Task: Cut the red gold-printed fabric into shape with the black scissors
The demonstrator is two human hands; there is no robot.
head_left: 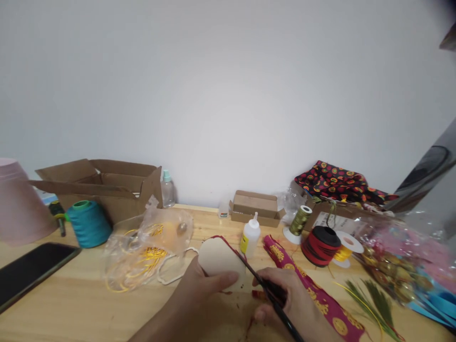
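Observation:
My left hand (199,292) is closed round a pale, rounded flat piece (218,260) edged with red trim, thumb pressed on its lower edge. My right hand (285,304) grips a thin dark stick-like tool (265,287), perhaps a brush, whose tip reaches up to the piece's red edge. A small white glue bottle (250,236) with a yellow label stands just behind the piece. A red strip with gold patterns (313,292) lies under and beside my right hand.
On the wooden table (71,304): a dark phone (30,270) at left, a teal thread cone (88,223), open cardboard boxes (103,183), a plastic bag with yellow cord (149,247), a small brown box (254,208), gold, red and yellow spools (320,244), patterned fabric (338,183), green fronds (370,297).

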